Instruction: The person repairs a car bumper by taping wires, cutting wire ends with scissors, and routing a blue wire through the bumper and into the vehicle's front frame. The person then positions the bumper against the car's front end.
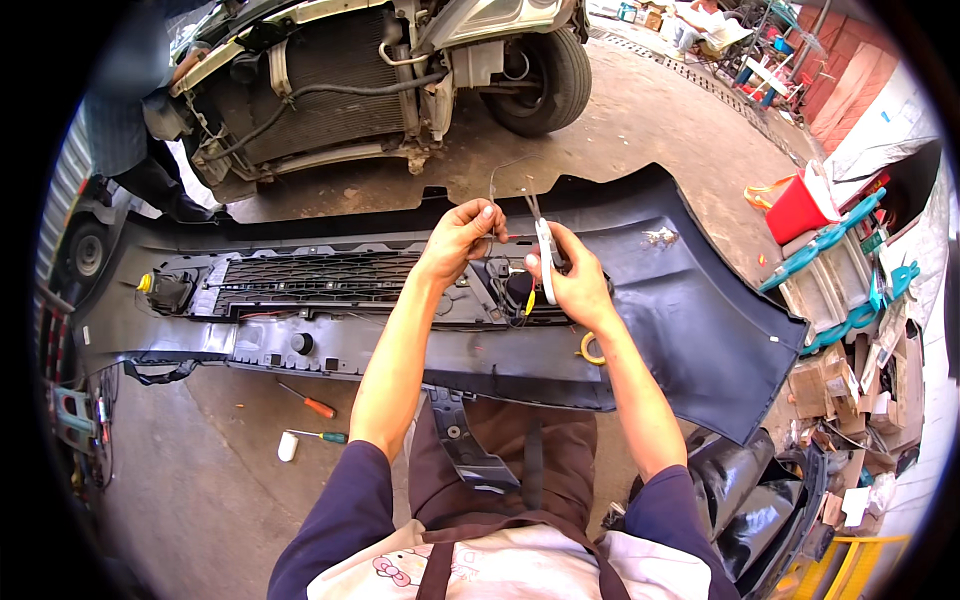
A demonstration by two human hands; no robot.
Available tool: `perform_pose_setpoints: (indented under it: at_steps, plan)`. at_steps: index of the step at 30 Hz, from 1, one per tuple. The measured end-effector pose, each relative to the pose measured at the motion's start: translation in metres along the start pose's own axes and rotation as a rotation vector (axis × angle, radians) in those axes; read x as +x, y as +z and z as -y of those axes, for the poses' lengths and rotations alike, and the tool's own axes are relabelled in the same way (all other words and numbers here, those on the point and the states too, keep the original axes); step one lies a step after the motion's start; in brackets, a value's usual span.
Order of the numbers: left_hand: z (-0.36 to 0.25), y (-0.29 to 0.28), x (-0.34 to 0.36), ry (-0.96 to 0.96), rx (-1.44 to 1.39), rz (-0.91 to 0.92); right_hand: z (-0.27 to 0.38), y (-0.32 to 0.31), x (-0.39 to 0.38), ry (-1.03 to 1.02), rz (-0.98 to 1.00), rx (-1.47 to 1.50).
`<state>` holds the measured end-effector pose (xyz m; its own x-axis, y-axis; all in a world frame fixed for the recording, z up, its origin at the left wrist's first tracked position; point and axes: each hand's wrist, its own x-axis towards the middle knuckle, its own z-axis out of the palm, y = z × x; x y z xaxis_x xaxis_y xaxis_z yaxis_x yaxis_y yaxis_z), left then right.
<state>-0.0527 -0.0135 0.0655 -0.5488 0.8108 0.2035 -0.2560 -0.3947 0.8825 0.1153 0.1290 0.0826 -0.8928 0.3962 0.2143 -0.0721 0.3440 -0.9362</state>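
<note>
Left grip [458, 242]: pinched on wire [492, 180] | right grip [582, 288]: curled round white-handled tool [546, 258]

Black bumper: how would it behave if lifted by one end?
Likely light for its size: the bumper looks like a thin moulded shell. Probably floppy toward the ends, being long and wide-flared; the grille may stiffen its middle. The smooth, shiny surface could be slippery.

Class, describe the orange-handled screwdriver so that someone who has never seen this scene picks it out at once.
Find the long black bumper lying across the picture, then look at the floor below its left half. The orange-handled screwdriver lies there, close to the bumper's lower edge. Its orange grip sets it apart from the green-handled screwdriver just below.
</note>
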Motion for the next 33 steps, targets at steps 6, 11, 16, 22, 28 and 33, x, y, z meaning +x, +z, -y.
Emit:
perform_pose_setpoints:
  at_steps: [6, 11, 16, 22, 28, 33]
  plan:
    - [-0.002, 0.007, -0.001, -0.116, 0.151, 0.049, 0.002, -0.019, 0.003, 0.107, 0.146, -0.146]
    - [-0.007, 0.015, 0.001, -0.085, 0.284, 0.140, 0.005, -0.028, 0.010, 0.170, 0.207, -0.315]
    - [-0.011, 0.015, 0.001, -0.119, 0.348, 0.120, 0.001, -0.027, 0.013, 0.096, 0.221, -0.272]
    - [-0.009, 0.018, 0.002, -0.103, 0.323, 0.007, 0.007, -0.029, 0.014, 0.075, 0.190, -0.344]
    - [-0.003, 0.016, 0.003, -0.048, 0.263, -0.079, 0.021, -0.027, 0.018, 0.082, 0.211, -0.379]
    - [0.004, -0.003, -0.002, -0.008, 0.196, -0.089, 0.029, -0.025, 0.034, -0.097, 0.275, -0.527]
